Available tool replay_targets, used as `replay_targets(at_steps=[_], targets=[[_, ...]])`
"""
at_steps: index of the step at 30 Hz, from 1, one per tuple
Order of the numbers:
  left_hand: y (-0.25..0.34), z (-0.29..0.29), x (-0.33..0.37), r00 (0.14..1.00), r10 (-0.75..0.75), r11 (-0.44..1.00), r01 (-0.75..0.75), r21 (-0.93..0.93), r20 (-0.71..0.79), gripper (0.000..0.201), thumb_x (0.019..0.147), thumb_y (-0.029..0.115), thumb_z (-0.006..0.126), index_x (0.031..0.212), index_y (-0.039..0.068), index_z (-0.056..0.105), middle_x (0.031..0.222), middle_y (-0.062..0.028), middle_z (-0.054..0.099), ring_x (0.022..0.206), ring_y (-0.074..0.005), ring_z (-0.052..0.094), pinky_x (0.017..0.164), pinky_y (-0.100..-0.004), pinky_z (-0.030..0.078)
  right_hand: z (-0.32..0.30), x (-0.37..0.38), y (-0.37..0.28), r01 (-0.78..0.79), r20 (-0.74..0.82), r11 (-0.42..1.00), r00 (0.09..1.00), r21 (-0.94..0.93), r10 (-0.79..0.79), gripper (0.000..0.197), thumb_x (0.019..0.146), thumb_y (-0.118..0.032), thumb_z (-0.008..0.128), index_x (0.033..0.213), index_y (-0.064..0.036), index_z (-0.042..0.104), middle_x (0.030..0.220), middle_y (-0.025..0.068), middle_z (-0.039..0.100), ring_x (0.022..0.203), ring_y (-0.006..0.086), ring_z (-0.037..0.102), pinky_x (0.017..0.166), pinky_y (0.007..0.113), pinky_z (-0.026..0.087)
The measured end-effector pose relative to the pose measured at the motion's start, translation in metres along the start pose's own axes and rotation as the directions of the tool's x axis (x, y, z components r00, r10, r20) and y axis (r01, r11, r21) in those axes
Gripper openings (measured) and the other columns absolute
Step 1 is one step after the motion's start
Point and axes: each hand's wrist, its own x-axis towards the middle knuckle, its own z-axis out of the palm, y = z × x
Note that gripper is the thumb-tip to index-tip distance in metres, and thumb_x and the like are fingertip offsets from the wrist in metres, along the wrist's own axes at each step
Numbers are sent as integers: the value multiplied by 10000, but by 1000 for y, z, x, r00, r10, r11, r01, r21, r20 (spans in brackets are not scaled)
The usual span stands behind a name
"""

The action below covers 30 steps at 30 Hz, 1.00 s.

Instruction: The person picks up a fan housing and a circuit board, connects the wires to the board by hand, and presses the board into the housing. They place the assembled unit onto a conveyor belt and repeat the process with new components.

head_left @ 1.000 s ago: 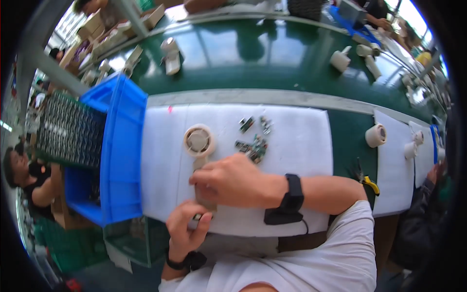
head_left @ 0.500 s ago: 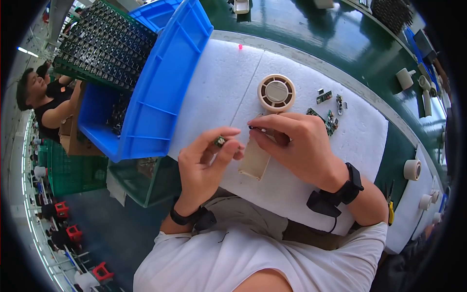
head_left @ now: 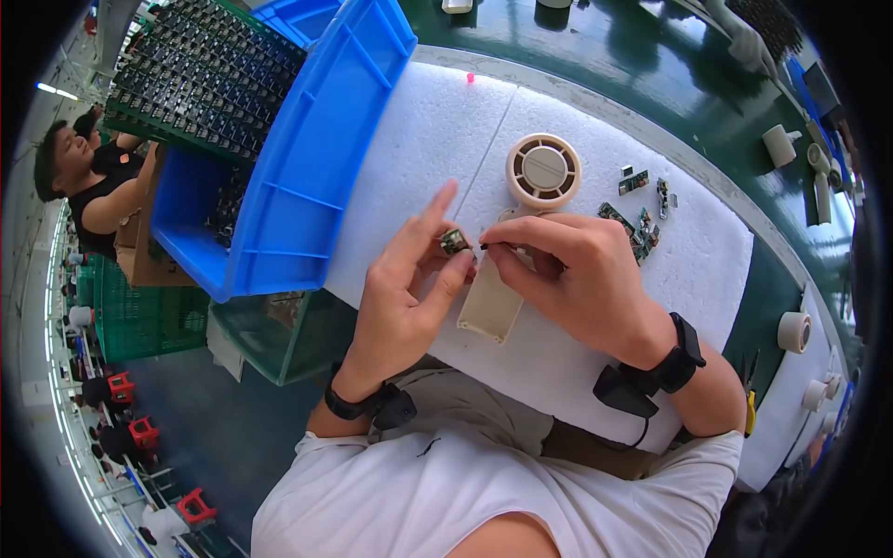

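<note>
Between the thumb and fingers of my left hand (head_left: 405, 284) is a small green circuit board (head_left: 453, 242), its index finger stretched upward. My right hand (head_left: 581, 279) pinches a tiny black part (head_left: 485, 246) close to that board; its exact kind is too small to tell. Under the hands lies a cream plastic housing (head_left: 491, 302), its rectangular handle toward me. At the far end of the housing sits a round cream head (head_left: 544, 170) with a slotted ring. The right hand covers part of the handle.
Several small circuit boards (head_left: 642, 232) lie on the white foam sheet (head_left: 688, 279) to the right. A blue bin (head_left: 316, 158) stands at the left with stacked board panels (head_left: 205, 79) on it. Pliers with yellow handles (head_left: 751, 409) are at the right edge. A person (head_left: 102, 186) works beyond the bin.
My left hand has lifted and turned the circuit board toward my right fingertips, and its index finger has straightened. The right hand's black part is now nearer the board. The view has shifted slightly.
</note>
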Motion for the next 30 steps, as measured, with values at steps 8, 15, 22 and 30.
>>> replay_targets(at_steps=[8,15,22,30], targets=[[-4,-3,-2,999,-48,994,49,-97,14,406,921,-46,666,1320,-29,590,1107,-97,677,1007,-134,664,871,-260,549,1,-1,-4,-30,-41,999,999,45,32,138,782,-71,758,916,-46,743,694,39,632,488,76,496,471,229,398],[-4,-5,-3,999,-34,993,37,-116,25,345,928,-60,649,1273,-39,633,1122,-126,711,1014,-156,683,902,-267,550,-2,-2,-6,-63,-36,997,997,35,65,124,774,-77,767,892,-50,738,683,30,622,474,63,466,461,223,373],[-3,-7,0,997,-67,987,69,-146,24,302,932,-56,646,1233,-44,661,1128,-140,719,999,-163,692,891,-283,567,-2,-1,-6,-79,-39,996,996,47,80,122,772,-77,771,888,-58,739,668,27,609,465,62,452,457,221,361],[-4,1,-5,996,61,994,-67,-88,-59,299,915,-81,653,1205,-19,685,1100,-136,725,980,-177,696,884,-303,578,3,1,-3,69,-114,998,991,14,-67,112,778,-57,771,885,-51,737,680,24,581,516,77,496,472,229,386]])
